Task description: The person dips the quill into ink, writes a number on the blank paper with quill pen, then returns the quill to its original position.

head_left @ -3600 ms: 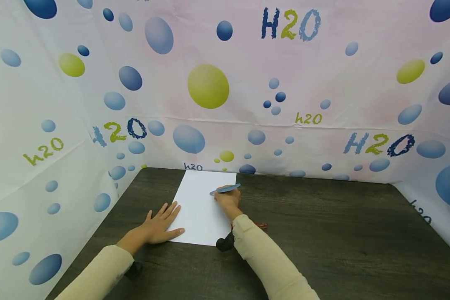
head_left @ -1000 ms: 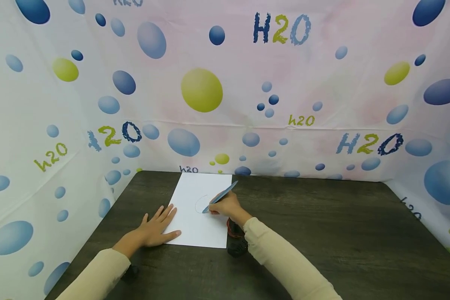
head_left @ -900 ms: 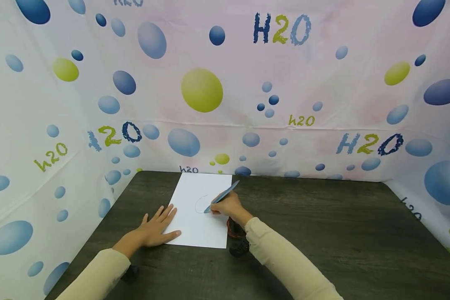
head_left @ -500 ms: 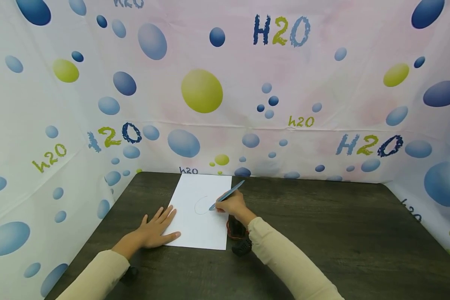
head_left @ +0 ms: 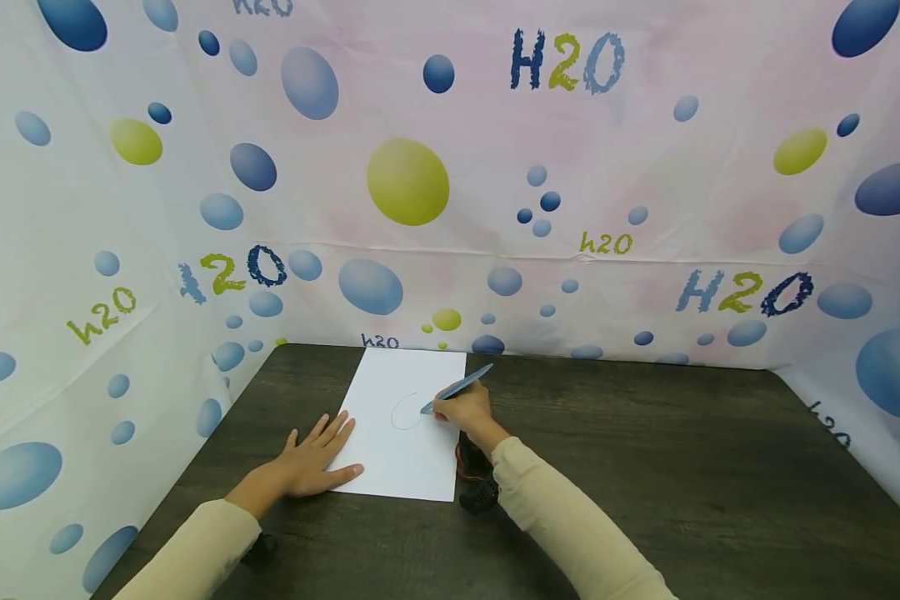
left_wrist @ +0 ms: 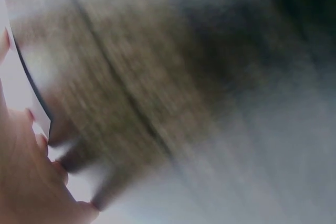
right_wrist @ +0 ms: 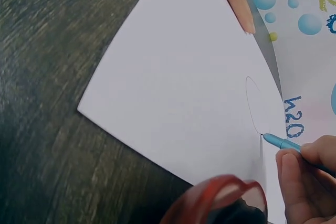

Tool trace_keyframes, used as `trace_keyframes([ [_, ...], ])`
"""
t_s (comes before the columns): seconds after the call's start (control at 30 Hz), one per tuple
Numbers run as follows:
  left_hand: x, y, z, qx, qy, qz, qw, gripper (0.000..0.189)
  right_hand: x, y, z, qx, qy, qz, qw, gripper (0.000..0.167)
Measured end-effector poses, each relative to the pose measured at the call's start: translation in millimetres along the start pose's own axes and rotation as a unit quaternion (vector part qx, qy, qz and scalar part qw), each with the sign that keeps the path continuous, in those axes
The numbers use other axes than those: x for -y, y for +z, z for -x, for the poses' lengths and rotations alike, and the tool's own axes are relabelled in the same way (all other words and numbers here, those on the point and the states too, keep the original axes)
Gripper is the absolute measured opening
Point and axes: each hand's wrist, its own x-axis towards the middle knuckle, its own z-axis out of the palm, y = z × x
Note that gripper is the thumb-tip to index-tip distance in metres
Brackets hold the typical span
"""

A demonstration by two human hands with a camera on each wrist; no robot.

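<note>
A white sheet of paper (head_left: 397, 467) lies on the dark table, with a thin curved line (head_left: 392, 417) drawn on it, like an unclosed loop. My right hand (head_left: 465, 408) pinches a blue pen (head_left: 461, 385) that slants up to the right. In the right wrist view the tip of the pen (right_wrist: 275, 141) meets the paper at the end of the line. My left hand (head_left: 317, 460) rests flat with spread fingers on the paper's left edge. The left wrist view is blurred; part of the left hand (left_wrist: 31, 177) shows at its left side.
The dark wood-grain table (head_left: 645, 467) extends to the right of the paper. A white backdrop (head_left: 510, 142) printed with bubbles and H2O lettering stands behind and at the sides. A black and red device (head_left: 478, 492) sits by the right wrist.
Earlier the paper showed no mark and the pen lay nearly level in my right hand. Since then the line has grown round its lower bend and up the right side. My left hand stays put.
</note>
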Motion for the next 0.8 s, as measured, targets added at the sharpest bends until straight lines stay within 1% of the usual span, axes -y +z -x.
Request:
trace_keyframes([
  [0.17, -2.8, -1.4, 1.2, 0.001, -0.004, -0.005, 1.0, 0.088, 0.1, 2.7, 0.4, -0.008, -0.009, -0.015, 0.9998, 0.008],
  [0.4, -0.9, 0.9, -0.2, -0.002, -0.007, -0.012, 0.9999, 0.088, 1.2, 7.7, 1.3, -0.027, -0.012, 0.011, 0.9995, 0.007],
  [0.6, 1.2, 2.0, -1.1, -0.001, -0.004, -0.012, 0.9999, 0.089, -0.6, 14.2, -0.7, -0.046, -0.002, 0.012, 0.9989, 0.005],
  [0.67, 1.3, 2.0, -0.9, -0.003, -0.004, -0.012, 0.9999, 0.09, -1.3, 16.2, -1.6, -0.048, 0.003, 0.017, 0.9987, 0.005],
  [0.8, -1.2, 0.7, 1.0, -0.001, -0.01, -0.014, 0.9998, 0.088, -1.7, 18.9, -0.8, -0.042, -0.006, 0.011, 0.999, 0.005],
])
